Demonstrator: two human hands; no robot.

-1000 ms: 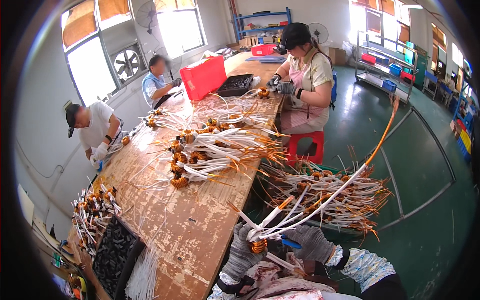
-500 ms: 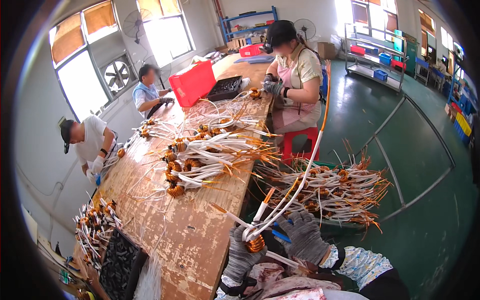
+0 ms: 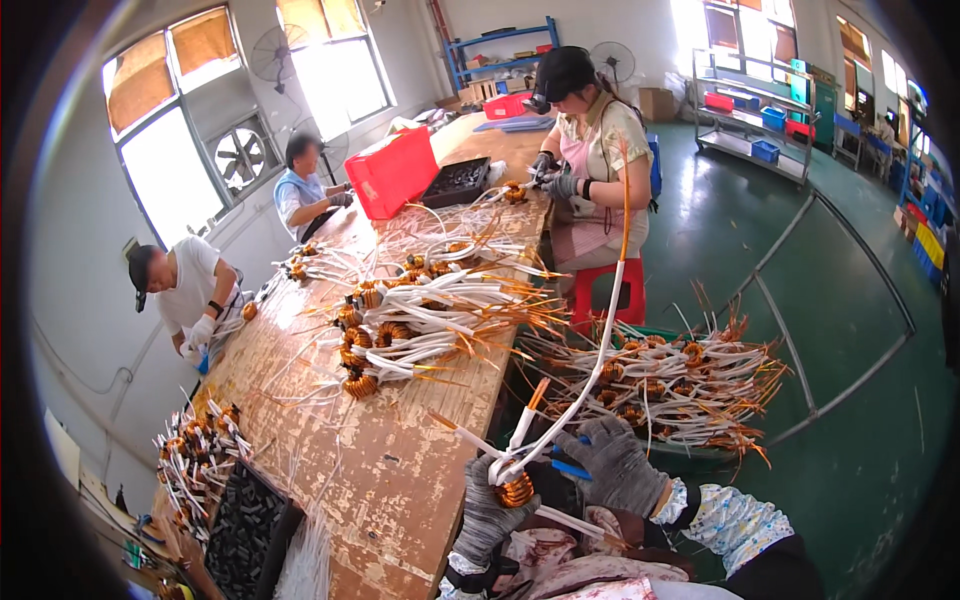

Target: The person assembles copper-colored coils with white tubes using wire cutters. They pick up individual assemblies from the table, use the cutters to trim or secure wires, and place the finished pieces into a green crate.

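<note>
My left hand (image 3: 490,515), in a grey knit glove, is closed around a copper-wound ring coil (image 3: 515,490). White-sleeved leads with bare orange-brown ends stick out of the coil. One long lead (image 3: 600,370) curves up and away to the right, while two short ones point toward the table. My right hand (image 3: 622,468), gloved alike, is closed on a blue-handled hand tool (image 3: 570,462) beside the coil. The tool's jaws lie near the base of the leads, too small to make out, so I cannot tell whether they touch the wire.
A worn wooden table (image 3: 400,470) bears a heap of coils (image 3: 400,330). More coils fill a green bin (image 3: 660,450) at the right. Near left sit a black tray of dark parts (image 3: 245,530) and another coil pile (image 3: 195,450). Several co-workers surround the table, near a red crate (image 3: 395,172).
The long lead's tip has swung left, and a second strand beside it no longer shows apart. Both hands keep their hold on the coil and the tool.
</note>
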